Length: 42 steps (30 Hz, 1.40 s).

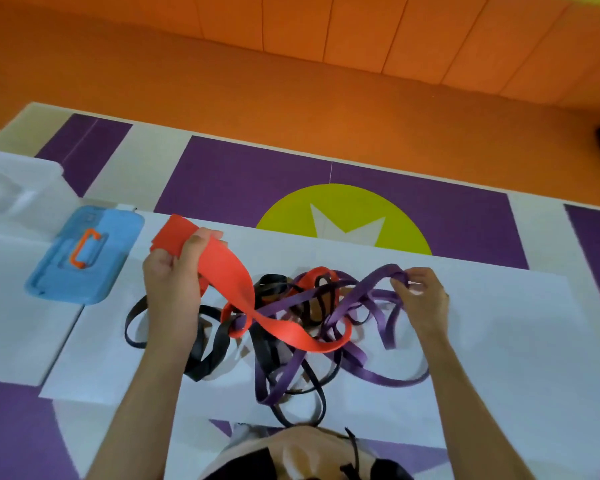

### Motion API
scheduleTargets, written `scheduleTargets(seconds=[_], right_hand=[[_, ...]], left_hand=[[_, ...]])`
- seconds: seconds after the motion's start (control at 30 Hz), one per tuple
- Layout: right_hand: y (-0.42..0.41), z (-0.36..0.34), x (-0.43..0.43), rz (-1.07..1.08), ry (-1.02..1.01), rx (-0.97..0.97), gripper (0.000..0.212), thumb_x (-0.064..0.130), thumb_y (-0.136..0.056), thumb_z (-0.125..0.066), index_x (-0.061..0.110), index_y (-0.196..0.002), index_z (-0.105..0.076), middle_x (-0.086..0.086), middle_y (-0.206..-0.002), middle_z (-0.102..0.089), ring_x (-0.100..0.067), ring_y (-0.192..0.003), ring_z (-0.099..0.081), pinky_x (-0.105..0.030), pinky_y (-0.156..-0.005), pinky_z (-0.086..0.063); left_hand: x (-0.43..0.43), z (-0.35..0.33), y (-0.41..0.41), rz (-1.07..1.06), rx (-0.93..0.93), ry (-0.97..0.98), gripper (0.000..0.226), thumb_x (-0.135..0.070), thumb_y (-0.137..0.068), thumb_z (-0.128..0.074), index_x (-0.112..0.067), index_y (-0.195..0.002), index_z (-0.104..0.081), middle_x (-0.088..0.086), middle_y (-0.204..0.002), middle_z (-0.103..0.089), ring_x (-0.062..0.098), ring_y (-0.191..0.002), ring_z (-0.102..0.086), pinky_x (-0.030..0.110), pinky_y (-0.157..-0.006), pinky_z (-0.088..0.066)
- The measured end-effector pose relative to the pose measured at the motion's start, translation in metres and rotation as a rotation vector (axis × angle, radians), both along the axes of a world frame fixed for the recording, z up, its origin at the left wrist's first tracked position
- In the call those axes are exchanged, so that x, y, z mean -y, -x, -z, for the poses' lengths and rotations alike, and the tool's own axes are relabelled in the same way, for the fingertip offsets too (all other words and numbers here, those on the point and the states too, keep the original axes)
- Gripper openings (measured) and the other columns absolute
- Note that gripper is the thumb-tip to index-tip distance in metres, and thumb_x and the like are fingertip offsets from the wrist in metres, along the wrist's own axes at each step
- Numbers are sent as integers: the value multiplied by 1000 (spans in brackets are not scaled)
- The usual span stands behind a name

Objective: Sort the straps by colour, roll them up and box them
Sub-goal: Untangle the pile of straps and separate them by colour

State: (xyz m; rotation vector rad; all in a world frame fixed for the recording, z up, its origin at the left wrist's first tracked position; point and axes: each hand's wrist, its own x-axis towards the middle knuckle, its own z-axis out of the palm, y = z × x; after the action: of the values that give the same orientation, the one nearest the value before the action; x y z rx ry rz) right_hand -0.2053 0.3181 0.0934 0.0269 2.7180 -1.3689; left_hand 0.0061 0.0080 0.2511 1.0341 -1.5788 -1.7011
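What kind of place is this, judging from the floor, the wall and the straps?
Probably a gym or children's activity room. The floor has purple mats with a lime circle, the wall is orange padded panels, and a tangle of flat straps lies on a white table.

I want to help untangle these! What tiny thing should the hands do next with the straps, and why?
Probably lift the red strap up and away with the left hand, while the right hand holds the purple strap back. The red one still dips into the pile, crossing purple and black straps, so it likely needs pulling free before rolling.
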Motion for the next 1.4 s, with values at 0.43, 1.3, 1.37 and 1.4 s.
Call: scheduleTargets(seconds=[0.43, 1.3, 1.37, 1.4], right_hand=[[-81, 64, 29, -219, -137, 328, 27, 18, -100, -64, 15, -75, -74, -2, -68, -72, -22, -66, -69, -28, -64, -56], [-89, 94, -13, -142, 281, 704, 34, 6, -97, -71, 19, -129, -71, -11, -112, -74, -27, -92, -74, -35, -80, -61], [-80, 101, -21, -8, 150, 556, 19, 12, -99, -70, 20, -115, -74, -12, -105, -76, -24, -83, -72, -35, -73, -61], [-73, 104, -25, 69, 64, 464, 14, 14, -98, -70, 21, -109, -74, -11, -101, -77, -25, -82, -72, -42, -75, -62]], left_hand=[[10, -8, -1, 121, -30, 29, 23, -35, -97, -61, -26, -91, -81, 1, -93, -80, 25, -98, -74, 53, -99, -53], [9, -4, 23, 98, -11, 34, 26, -40, -92, -63, -23, -91, -82, 11, -92, -78, 40, -95, -71, 64, -94, -53], [6, -1, 28, 122, 18, 21, 29, -38, -93, -64, -14, -92, -80, 4, -90, -80, 28, -90, -73, 60, -93, -54], [4, 0, 29, 137, 34, 15, 26, -35, -96, -64, -15, -92, -80, 1, -90, -80, 23, -89, -73, 56, -91, -54]])
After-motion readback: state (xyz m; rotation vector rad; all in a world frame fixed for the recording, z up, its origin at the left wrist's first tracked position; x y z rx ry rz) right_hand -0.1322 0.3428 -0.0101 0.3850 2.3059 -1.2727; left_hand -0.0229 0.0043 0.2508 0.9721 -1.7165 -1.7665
